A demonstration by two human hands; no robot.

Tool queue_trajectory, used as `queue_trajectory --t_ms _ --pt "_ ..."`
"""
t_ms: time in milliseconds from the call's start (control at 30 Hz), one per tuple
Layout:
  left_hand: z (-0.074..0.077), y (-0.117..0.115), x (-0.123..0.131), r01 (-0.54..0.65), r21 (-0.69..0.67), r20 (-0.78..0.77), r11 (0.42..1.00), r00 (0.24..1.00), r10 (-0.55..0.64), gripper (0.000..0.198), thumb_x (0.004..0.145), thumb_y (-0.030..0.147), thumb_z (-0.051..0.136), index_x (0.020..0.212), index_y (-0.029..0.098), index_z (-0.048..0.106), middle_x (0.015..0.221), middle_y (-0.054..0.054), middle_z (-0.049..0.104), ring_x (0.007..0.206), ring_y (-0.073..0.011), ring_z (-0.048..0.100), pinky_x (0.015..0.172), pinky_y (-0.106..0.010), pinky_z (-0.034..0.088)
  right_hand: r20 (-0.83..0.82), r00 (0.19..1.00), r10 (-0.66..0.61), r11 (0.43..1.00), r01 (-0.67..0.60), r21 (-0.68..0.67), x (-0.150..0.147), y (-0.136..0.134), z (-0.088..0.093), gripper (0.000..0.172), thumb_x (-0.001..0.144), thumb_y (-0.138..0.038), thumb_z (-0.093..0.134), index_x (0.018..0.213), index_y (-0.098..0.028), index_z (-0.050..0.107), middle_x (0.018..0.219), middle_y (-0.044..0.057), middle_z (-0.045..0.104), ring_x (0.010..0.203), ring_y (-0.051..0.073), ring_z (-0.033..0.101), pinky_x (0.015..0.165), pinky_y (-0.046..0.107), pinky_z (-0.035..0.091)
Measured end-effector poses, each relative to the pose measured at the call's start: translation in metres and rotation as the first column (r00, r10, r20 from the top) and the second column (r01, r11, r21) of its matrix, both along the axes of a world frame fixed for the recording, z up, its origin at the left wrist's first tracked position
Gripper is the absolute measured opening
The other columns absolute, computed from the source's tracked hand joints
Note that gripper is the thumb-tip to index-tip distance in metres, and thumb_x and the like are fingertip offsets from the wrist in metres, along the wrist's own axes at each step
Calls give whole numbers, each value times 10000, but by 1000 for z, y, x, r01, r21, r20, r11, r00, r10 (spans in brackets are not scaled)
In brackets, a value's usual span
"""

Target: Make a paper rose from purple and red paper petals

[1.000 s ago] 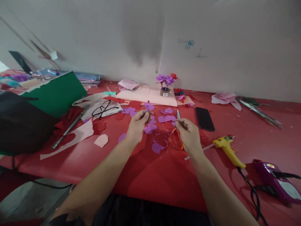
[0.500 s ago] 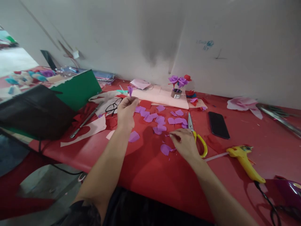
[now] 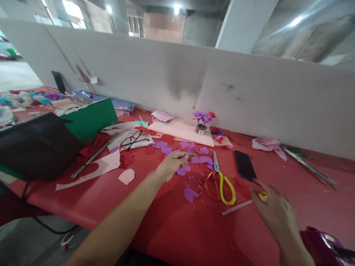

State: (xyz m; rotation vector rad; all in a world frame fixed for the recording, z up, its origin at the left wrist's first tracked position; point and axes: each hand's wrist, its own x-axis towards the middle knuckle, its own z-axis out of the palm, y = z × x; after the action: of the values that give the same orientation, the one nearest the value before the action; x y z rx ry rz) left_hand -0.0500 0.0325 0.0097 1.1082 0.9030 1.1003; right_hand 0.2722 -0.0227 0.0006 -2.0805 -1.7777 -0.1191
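My left hand is closed in a pinch over the middle of the table. A small purple crepe-paper bud stands up from its fingertips; any stem is mostly hidden. Loose purple paper petals lie around and beyond this hand. On the right, my right hand is over a yellow glue gun, which shows between thumb and forefinger; most of the gun is covered. A glue stick juts out leftward from it. Scissors with one yellow and one red handle lie between my hands.
A black phone lies beyond my right hand. Finished paper flowers stand in a tape roll near the wall. Eyeglasses, a black bag and a green box are at the left.
My left hand has moved right with the purple bud, over the petals. My right hand has left the petals and moved right onto the glue gun. The view has tilted up.
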Motion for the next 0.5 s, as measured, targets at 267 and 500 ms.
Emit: queue_trajectory --t_ms 267,500 --pt "-12 10 -5 -215 35 -248 976 944 217 106 782 202 629 759 145 715 689 -31 672 599 -107 526 654 -242 412 168 942 -290 863 333 -380 39 -29 -12 564 810 -451 346 1251 -184 574 1344 207 563 1145 477 567 844 598 484" --pt "-33 19 -3 -127 203 -733 971 638 237 76 653 202 748 635 185 676 754 -55 671 776 -218 602 794 -354 456 172 946 -275 891 318 -325 45 -26 -16 448 775 -426 454 1142 -230 623 1157 276 631 1082 474 599 811 567 441"
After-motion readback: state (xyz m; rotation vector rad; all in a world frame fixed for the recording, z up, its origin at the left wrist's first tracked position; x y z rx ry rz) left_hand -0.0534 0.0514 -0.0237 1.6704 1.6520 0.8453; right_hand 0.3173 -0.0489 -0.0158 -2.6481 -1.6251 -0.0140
